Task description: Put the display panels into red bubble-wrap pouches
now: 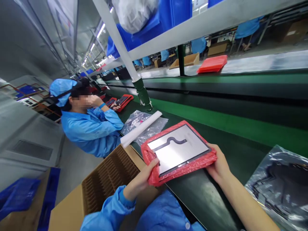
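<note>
Between both my hands is a stack of red bubble wrap bags (185, 165), tilted above the bench's front edge. On top of it lies a flat display panel (180, 150) with a silvery back, a dark border and a curved dark ribbon cable (172, 141). My left hand (143, 176) grips the near left corner, its thumb over the top. My right hand (218, 163) holds the right end from the side and below, with most fingers hidden under the stack.
A cardboard box (110, 179) with slotted dividers stands at the left. A white foam roll (141, 128) rests across clear plastic bags (158, 125). Bagged dark parts (284, 186) lie at the right. A co-worker (89, 125) sits beyond the box. A post (143, 94) rises behind the bench.
</note>
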Demonstrator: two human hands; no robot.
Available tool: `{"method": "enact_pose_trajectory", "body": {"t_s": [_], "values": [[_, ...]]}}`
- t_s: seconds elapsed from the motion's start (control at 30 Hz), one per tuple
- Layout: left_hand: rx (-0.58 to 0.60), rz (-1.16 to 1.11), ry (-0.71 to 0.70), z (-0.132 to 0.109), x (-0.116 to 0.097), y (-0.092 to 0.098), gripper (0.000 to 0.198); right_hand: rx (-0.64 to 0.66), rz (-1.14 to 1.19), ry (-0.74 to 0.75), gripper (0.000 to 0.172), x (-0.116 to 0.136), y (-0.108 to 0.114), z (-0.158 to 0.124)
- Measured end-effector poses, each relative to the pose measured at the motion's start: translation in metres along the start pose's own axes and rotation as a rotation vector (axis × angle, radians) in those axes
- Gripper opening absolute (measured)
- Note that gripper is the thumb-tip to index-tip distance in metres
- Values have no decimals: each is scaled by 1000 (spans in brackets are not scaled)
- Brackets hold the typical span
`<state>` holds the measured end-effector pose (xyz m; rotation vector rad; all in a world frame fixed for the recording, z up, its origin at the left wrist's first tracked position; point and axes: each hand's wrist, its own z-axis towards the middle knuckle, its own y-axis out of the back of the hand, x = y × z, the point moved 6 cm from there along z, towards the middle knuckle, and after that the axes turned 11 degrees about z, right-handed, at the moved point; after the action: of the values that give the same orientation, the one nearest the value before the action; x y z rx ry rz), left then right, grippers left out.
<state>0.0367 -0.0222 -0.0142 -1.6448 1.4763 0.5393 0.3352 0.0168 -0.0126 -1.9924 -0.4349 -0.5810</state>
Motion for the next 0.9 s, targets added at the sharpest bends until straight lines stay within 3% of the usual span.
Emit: {"method": "enact_pose_trajectory", "body": {"t_s": [0.17, 0.4, 0.67, 0.8, 0.9], "values": [[106, 182, 76, 28, -22, -22, 45, -33, 8, 6, 25, 13, 15, 17], [131, 250, 90, 38, -36, -21, 47, -27, 12, 11, 21, 10, 17, 16], [174, 256, 72, 33, -11, -32, 67, 44, 179, 153, 16, 20, 9, 22], [326, 343, 121, 33, 3, -49, 88, 23, 217, 140, 28, 24, -11, 48], [346, 401, 81, 37, -3, -60, 92, 22, 225, 102, 29, 24, -31, 71]]}}
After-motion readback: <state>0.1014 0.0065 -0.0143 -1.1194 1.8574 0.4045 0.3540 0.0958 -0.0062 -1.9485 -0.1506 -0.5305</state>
